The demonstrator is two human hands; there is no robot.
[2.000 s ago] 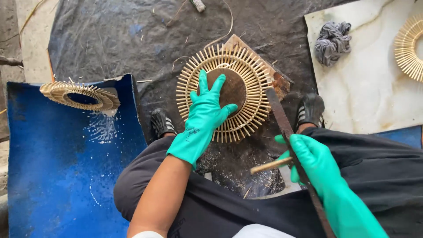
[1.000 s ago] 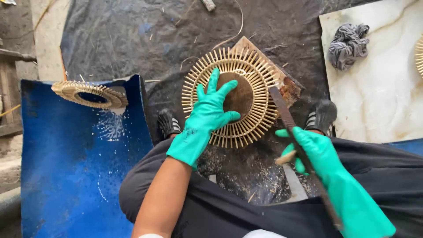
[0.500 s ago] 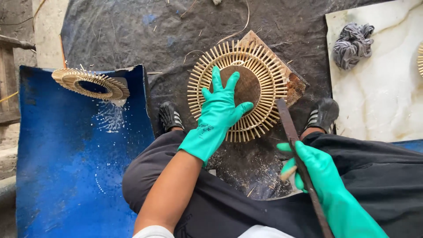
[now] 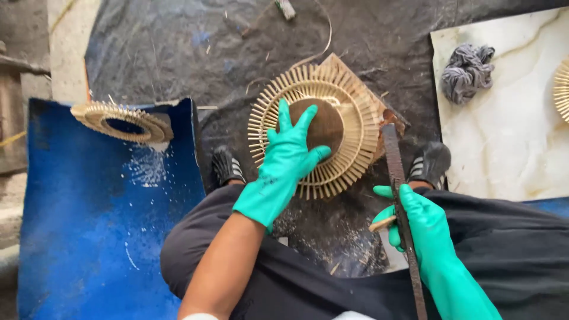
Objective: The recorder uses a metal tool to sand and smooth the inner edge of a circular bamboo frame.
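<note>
I see L hand splayed flat on slatted wooden ring, pinning it to floor betw. shoes. R hand clamped on long file, axis fwd; ring lies fwd-left of file tip, just beside.

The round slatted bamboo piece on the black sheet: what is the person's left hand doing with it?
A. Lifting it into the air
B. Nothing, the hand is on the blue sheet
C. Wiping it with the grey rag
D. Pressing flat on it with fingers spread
D: the green-gloved left hand lies flat with fingers spread on the round bamboo piece, which rests on a wooden block on the ground, while the right hand holds a long dark rasp.
</note>
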